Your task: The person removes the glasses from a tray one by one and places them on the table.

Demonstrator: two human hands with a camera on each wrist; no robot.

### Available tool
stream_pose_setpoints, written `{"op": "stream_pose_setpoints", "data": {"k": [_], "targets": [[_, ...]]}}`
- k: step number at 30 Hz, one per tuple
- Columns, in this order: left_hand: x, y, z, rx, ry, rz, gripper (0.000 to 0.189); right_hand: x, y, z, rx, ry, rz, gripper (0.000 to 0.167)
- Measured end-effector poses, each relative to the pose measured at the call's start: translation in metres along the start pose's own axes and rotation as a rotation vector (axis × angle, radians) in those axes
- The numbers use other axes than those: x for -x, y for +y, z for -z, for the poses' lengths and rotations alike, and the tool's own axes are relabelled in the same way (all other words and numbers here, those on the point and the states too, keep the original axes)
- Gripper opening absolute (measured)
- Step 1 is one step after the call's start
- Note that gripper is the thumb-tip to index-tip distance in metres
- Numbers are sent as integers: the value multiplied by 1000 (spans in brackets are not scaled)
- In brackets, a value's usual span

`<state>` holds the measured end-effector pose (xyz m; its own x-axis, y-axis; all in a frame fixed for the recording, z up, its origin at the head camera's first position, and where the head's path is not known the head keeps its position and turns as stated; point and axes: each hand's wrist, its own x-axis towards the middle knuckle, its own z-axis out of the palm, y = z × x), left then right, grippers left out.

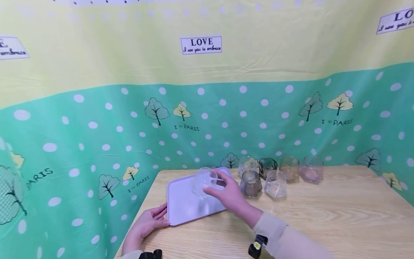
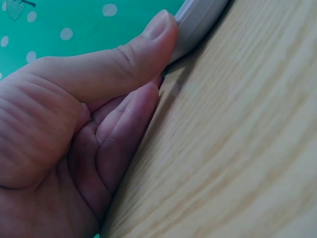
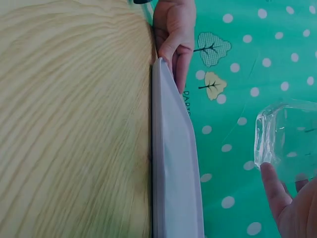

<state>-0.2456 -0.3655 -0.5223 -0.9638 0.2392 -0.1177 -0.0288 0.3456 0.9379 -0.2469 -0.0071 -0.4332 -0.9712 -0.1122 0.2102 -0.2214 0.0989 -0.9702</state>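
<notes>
A pale lilac tray [image 1: 181,207] lies on the wooden table, toward its left side. My left hand [image 1: 147,225] holds the tray at its near left corner. In the left wrist view the thumb [image 2: 158,29] presses against the tray's rim [image 2: 198,25], while the other fingers curl low beside the tabletop. Over the tray, my right hand [image 1: 233,194] grips a clear drinking glass [image 1: 200,183] from its right side, thumb toward me and fingers at the far side. The right wrist view shows the same glass [image 3: 277,139] at fingertip height above the tray's level.
Right of the tray, several faceted glasses stand in two rows: a grey one [image 1: 251,185] and a clear one [image 1: 276,186] in front; clear, dark-patterned [image 1: 267,169], amber [image 1: 290,171] and pinkish [image 1: 311,171] ones behind. A green and yellow cloth [image 1: 129,201] hangs behind the table [image 1: 310,219].
</notes>
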Motion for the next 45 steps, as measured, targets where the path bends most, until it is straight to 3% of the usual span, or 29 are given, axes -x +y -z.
{"op": "stream_pose_setpoints", "data": {"k": [14,23,34,45], "targets": [[1,-5,-7,-61,39,50,83,44,11,81,56,53,-84,88],[-1,-4,-9,-36,38,46,83,64,14,138,100,83,-62,80],[-2,-2,3,-41,16,15,83,85,21,195,251,70,1,65],[-5,-1,2,-52,26,27,83,103,26,254,463,97,-17,63]]}}
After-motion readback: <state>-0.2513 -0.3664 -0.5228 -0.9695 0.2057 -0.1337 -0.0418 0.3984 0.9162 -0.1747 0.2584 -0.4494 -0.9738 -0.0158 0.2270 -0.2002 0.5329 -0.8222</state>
